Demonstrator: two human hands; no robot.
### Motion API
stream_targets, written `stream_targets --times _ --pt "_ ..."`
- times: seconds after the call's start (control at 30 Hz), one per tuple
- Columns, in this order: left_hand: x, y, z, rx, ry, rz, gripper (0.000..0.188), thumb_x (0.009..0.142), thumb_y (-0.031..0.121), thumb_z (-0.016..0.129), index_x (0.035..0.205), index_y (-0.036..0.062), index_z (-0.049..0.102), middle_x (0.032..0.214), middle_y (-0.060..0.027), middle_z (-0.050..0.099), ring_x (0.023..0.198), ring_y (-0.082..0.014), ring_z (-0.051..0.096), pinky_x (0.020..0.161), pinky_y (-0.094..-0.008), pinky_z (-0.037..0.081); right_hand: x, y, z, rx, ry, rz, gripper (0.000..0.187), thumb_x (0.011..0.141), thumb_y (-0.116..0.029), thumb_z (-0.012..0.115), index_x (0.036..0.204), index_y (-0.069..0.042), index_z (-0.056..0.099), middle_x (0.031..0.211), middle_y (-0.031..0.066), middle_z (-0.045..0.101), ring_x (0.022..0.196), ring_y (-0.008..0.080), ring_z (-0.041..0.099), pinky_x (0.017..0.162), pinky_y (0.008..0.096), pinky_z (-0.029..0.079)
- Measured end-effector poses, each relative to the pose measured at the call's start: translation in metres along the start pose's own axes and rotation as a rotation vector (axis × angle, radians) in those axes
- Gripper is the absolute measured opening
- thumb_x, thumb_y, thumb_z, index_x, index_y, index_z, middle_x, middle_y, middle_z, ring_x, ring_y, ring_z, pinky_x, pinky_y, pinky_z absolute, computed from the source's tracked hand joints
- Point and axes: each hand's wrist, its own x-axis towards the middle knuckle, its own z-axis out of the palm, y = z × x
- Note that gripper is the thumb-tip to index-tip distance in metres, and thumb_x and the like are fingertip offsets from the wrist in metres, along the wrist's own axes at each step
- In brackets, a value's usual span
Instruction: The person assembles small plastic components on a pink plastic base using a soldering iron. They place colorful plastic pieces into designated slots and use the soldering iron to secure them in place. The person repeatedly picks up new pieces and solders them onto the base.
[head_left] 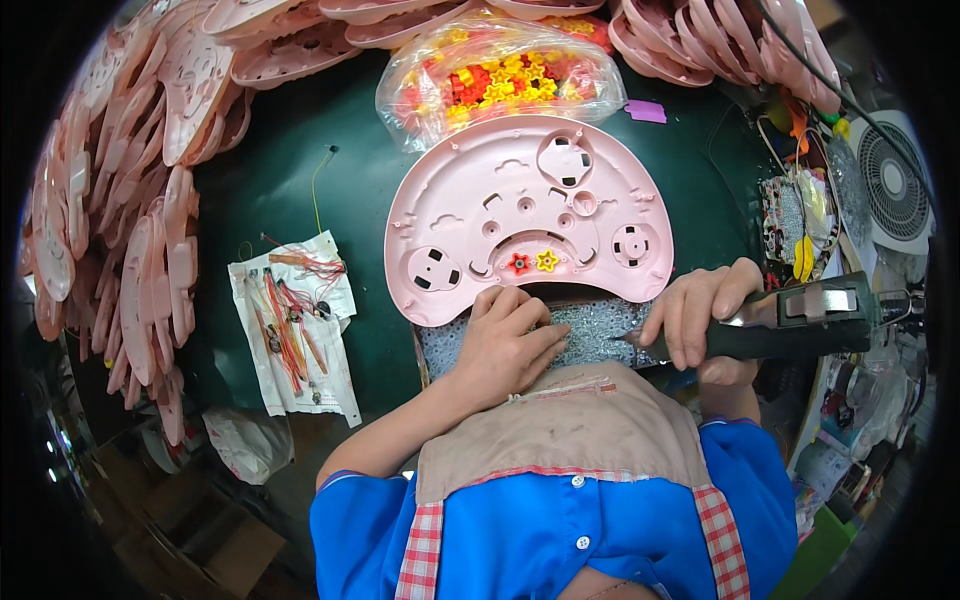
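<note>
A pale pink curved plastic shell (pixel 465 190) lies with its hollow side up, posts and cut-outs showing. A red star-shaped piece (pixel 519 263) and a yellow star-shaped piece (pixel 547 261) sit near its inner curve. My left hand (pixel 508 340) is at the shell's near edge, over a shallow tray (pixel 590 340) of small silvery bits, perhaps screws. Its fingers are loosely bent and apart, with nothing visible in them. My right hand (pixel 700 312) is wrapped round a dark electric screwdriver (pixel 790 335), its tip pointing left over the tray.
A clear bag (pixel 410 95) of red and yellow star pieces lies behind the shell. Pink shells (pixel 150 230) are stacked at the left and back. Wired parts (pixel 295 325) rest on white plastic at left. A purple piece (pixel 646 111) and a fan (pixel 893 180) are at right.
</note>
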Motion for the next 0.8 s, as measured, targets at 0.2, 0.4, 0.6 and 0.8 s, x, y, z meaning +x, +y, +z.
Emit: stream_targets --times 0.2,0.4,0.6,0.8 --pt "-0.001 -0.012 -0.016 -0.109 0.181 -0.062 0.019 0.073 0.018 0.089 0.088 0.0139 0.078 0.083 0.0018 0.062 0.089 -0.0220 0.057 0.090 -0.0408 0.038 0.011 0.024 0.038 -0.233 -0.013 -0.127 0.057 0.084 0.006 0.071 0.134 -0.014 0.052 0.078 0.0039 0.066 0.071 0.0200 0.070 0.075 0.0444 0.061" --pt "-0.002 -0.018 -0.020 -0.217 0.175 -0.079 0.021 0.074 0.018 0.090 0.091 0.0123 0.080 0.083 0.0016 0.068 0.090 -0.0218 0.056 0.091 -0.0391 0.035 0.018 0.028 0.043 -0.258 -0.039 -0.195 0.060 0.084 0.007 0.069 0.137 -0.011 0.048 0.078 0.0057 0.066 0.070 0.0208 0.070 0.074 0.0444 0.061" --pt "-0.003 -0.018 -0.016 -0.226 0.200 -0.065 0.019 0.074 0.016 0.088 0.090 0.0120 0.079 0.084 0.0020 0.070 0.088 -0.0213 0.057 0.089 -0.0399 0.036 0.015 0.025 0.046 -0.247 -0.016 -0.138 0.059 0.086 0.007 0.068 0.137 -0.012 0.046 0.080 0.0067 0.064 0.070 0.0215 0.068 0.075 0.0454 0.058" --pt "-0.009 -0.012 -0.020 0.005 0.362 0.060 0.024 0.069 0.013 0.088 0.088 0.0098 0.074 0.082 0.0007 0.068 0.081 -0.0215 0.062 0.084 -0.0402 0.046 0.018 0.041 0.054 -0.214 0.019 -0.090 0.057 0.087 0.006 0.066 0.135 -0.014 0.045 0.079 0.0079 0.064 0.073 0.0215 0.068 0.078 0.0457 0.057"
